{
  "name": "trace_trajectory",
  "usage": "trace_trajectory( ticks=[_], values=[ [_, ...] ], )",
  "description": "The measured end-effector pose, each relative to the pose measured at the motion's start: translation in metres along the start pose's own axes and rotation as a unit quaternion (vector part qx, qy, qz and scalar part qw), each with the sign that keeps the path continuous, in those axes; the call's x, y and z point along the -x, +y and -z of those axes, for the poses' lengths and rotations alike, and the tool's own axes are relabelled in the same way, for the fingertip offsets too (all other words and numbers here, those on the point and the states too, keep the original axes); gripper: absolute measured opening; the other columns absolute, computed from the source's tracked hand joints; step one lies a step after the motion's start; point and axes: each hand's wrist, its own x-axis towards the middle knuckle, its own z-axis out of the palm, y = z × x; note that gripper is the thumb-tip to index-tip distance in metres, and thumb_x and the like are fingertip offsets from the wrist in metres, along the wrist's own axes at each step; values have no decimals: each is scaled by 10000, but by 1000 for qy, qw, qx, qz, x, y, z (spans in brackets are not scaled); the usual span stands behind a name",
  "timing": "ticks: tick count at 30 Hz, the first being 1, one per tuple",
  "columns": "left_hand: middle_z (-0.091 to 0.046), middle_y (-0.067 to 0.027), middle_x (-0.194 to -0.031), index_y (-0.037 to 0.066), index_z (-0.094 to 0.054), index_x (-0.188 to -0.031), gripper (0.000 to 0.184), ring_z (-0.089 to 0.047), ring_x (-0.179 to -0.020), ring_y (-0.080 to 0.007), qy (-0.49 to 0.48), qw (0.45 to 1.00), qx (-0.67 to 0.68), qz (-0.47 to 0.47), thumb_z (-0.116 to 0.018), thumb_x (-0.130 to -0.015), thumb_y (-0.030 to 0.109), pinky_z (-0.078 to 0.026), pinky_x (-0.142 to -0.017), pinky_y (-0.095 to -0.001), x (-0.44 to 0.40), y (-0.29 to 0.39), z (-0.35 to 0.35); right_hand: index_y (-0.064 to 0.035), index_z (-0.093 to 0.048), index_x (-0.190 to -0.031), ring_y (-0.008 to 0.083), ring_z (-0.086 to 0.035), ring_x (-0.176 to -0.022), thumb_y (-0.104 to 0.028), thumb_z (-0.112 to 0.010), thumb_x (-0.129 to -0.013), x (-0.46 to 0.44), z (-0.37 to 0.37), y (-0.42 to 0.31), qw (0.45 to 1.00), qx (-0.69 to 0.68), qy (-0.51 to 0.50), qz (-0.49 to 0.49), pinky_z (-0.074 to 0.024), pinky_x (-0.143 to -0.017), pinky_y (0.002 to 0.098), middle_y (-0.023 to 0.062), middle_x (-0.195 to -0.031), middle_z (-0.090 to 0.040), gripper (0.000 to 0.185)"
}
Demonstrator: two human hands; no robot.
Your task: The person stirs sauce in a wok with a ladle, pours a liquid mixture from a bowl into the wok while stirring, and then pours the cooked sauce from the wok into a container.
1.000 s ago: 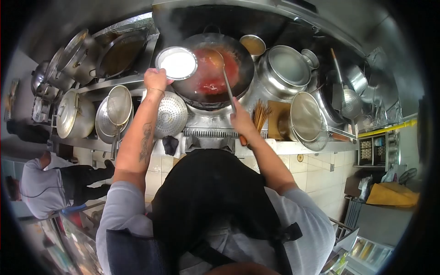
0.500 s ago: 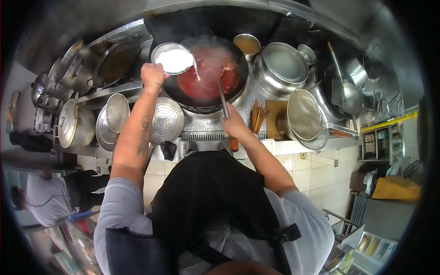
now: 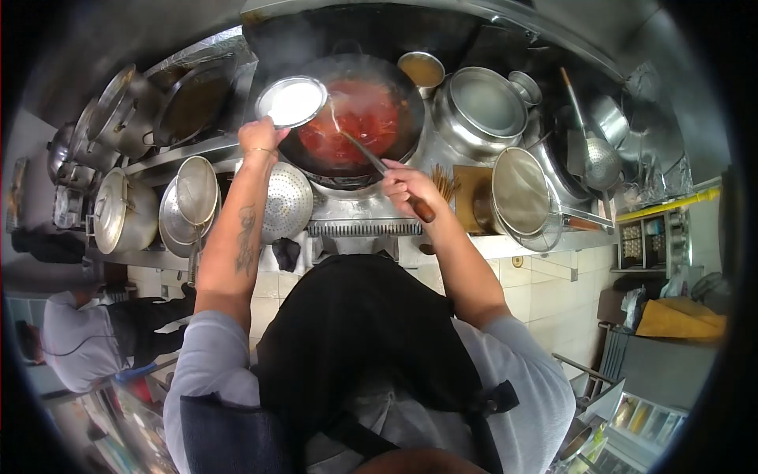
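My left hand (image 3: 262,136) grips the rim of a metal bowl (image 3: 292,103) of white liquid, tilted over the left side of a black wok (image 3: 410,150). A thin pale streak runs from the bowl's lip toward the red sauce (image 3: 367,118) in the wok. Closed around a long-handled metal cooking utensil (image 3: 365,152) with a wooden grip, my right hand (image 3: 410,188) is at the wok's front right. The utensil's head is hidden in the sauce. Steam rises over the wok.
Right of the wok stand a small pot of brown liquid (image 3: 422,71), a large metal pot (image 3: 480,110) and a mesh strainer (image 3: 521,189). A perforated strainer (image 3: 286,204) and lidded pot (image 3: 125,212) are at left. Another person (image 3: 79,336) is at far left.
The utensil's shaft has swung to a more slanted angle, its lower end moving left through the sauce. The bowl has shifted slightly left, and the white stream looks thinner.
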Motion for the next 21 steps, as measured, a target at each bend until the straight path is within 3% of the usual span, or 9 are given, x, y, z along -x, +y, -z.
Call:
trace_trajectory(
  ticks=[2, 4, 5, 10, 11, 13, 16, 18, 21],
  values=[
    [-618, -145, -870, -89, -561, -938, 92, -671, -643, -241, -3, 999, 23, 23, -587, -907, -6, -656, -572, -339, 2, -7, 11, -102, -268, -1600, 242, -594, -561, -57, -588, -948, -22, 34, 15, 991, 129, 8, 44, -481, -485, 415, 140, -749, -632, 728],
    [-592, -150, -842, -82, -497, -963, 120, -648, -587, -252, -10, 998, 46, 29, -569, -901, -8, -662, -576, -345, 18, -6, 24, -71, -237, -1603, 456, -700, -785, -57, -574, -926, -25, 42, 51, 546, 735, 178, 360, -557, -716, 539, 315, -919, -697, 757],
    [-588, -141, -850, -72, -495, -959, 110, -645, -590, -245, -14, 999, 48, 22, -570, -907, -11, -660, -575, -344, 24, -7, 31, -36, -229, -1594, 553, -655, -1013, -60, -561, -910, 11, -14, 54, 613, 731, 247, 168, -519, -915, 555, 419, -1061, -651, 761],
    [-598, -135, -870, -55, -531, -947, 72, -649, -620, -223, 24, 999, 47, 2, -579, -933, -3, -655, -583, -342, 51, -8, 68, -53, -219, -1577, 406, -715, -785, -57, -577, -930, 2, 6, 66, 701, 646, 202, 225, -574, -693, 469, 287, -922, -700, 740],
    [-602, -134, -873, -52, -544, -943, 69, -649, -622, -218, 29, 999, 46, 2, -583, -938, 4, -652, -587, -342, 57, -8, 75, -70, -259, -1542, 290, -656, -679, -38, -571, -941, 14, -15, 38, 901, 402, 97, 129, -520, -576, 388, 211, -874, -657, 678],
    [-615, -116, -852, -42, -571, -943, 83, -639, -598, -200, 32, 999, 30, -14, -592, -955, 37, -637, -594, -329, 66, -9, 89, -117, -369, -1414, 47, -441, -517, 15, -549, -963, 1, -23, 2, 1000, -23, 4, -2, -327, -399, 188, 41, -757, -490, 503],
    [-617, -98, -809, -31, -569, -930, 87, -629, -574, -188, 9, 1000, 20, -2, -586, -960, 49, -625, -583, -313, 80, -11, 118, -148, -258, -1597, 224, -615, -579, -21, -573, -946, -29, 9, -4, 931, 342, 106, 73, -480, -475, 380, 145, -769, -632, 734],
    [-610, -84, -776, -24, -566, -915, 93, -617, -560, -171, 16, 999, 32, -10, -580, -960, 56, -611, -567, -298, 93, -11, 131, -86, -207, -1622, 445, -702, -765, -58, -564, -951, -32, 38, 34, 529, 755, 179, 343, -567, -735, 504, 301, -1026, -702, 759],
    [-608, -84, -774, -8, -548, -895, 87, -596, -546, -155, 31, 999, 9, -20, -572, -957, 47, -590, -537, -290, 109, -13, 153, -94, -176, -1627, 558, -664, -959, -63, -517, -928, 10, -13, 69, 604, 731, 273, 163, -531, -893, 535, 409, -1101, -650, 779]
  ],
)
